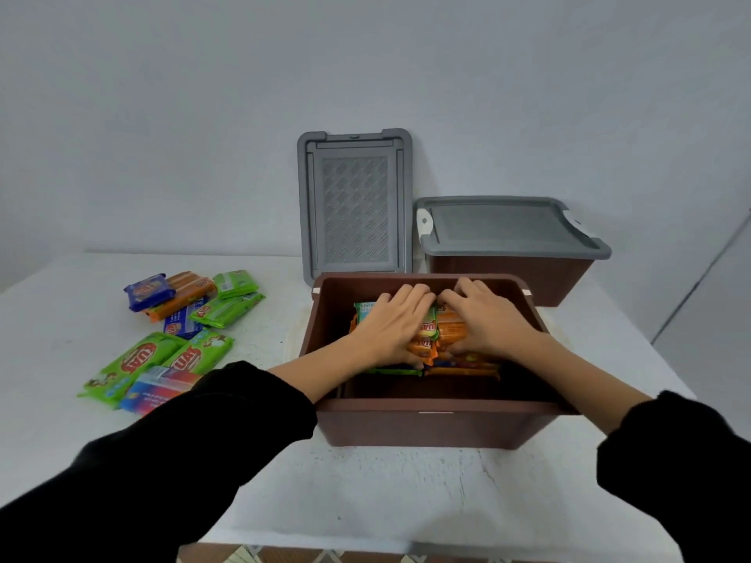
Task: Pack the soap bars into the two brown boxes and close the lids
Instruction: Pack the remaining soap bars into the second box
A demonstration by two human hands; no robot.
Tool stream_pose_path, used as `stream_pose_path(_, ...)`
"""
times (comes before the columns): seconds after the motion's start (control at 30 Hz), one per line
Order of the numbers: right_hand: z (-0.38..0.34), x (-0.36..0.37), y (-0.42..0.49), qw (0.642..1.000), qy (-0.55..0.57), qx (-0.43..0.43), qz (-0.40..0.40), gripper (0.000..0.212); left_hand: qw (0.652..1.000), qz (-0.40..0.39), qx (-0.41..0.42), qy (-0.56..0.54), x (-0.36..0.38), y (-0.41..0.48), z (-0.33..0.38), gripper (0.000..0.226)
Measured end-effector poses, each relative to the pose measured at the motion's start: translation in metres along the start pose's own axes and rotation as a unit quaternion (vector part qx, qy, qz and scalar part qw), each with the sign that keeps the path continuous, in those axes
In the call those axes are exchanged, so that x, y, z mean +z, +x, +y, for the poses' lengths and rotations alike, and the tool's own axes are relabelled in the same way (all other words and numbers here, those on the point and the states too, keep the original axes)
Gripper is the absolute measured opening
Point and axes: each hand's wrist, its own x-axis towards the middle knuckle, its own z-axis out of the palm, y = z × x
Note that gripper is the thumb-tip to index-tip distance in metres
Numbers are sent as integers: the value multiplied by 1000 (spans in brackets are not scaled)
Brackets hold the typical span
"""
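An open brown box [430,424] stands in front of me on the white table. Inside it lies a stack of wrapped soap bars [437,337], orange and green. Both my hands are down in the box. My left hand [392,323] lies flat on the left of the stack, fingers stretched forward. My right hand [483,314] presses on the orange bars at the right, fingers slightly bent. Its grey lid [354,205] leans upright against the wall behind it. A second brown box [540,274] with its grey lid [504,229] on stands at the back right.
Several loose soap bars lie on the table at the left: green ones [134,365], a blue one [148,291], an orange one [187,294] and a red-blue packet [158,390]. The table's front edge [365,546] is near me.
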Motion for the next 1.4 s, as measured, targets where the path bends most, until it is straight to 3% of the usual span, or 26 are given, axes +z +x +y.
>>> stream_pose_path(0.13,3,5,-4,999,16,7,39,68,1000,17,-11,-11,1,1,-1,81)
stream_pose_path(0.4,0,8,-6,999,1,20,38,69,1000,9,-14,-7,-3,0,-10,82)
stream_pose_path(0.53,1,-5,-2,999,37,24,1,78,995,22,-39,-88,-10,-3,-16,80)
stream_pose_path(0.67,-14,-37,16,997,67,-11,45,67,969,106,-125,-185,-36,-14,-41,62)
stream_pose_path(0.87,-75,-76,63,982,117,-120,93,55,931,150,-277,-184,-63,-81,-129,42)
stream_pose_path(1.0,-144,-65,93,971,140,-185,51,52,883,86,-412,-209,-52,-151,-184,36)
stream_pose_path(1.17,-230,-28,116,958,116,-261,-32,55,828,7,-515,-224,-13,-241,-213,39)
stream_pose_path(1.27,-270,-7,121,942,84,-310,-93,61,804,-17,-540,-247,12,-275,-213,45)
stream_pose_path(1.4,-308,18,121,929,25,-334,-159,73,808,-50,-537,-238,37,-287,-210,50)
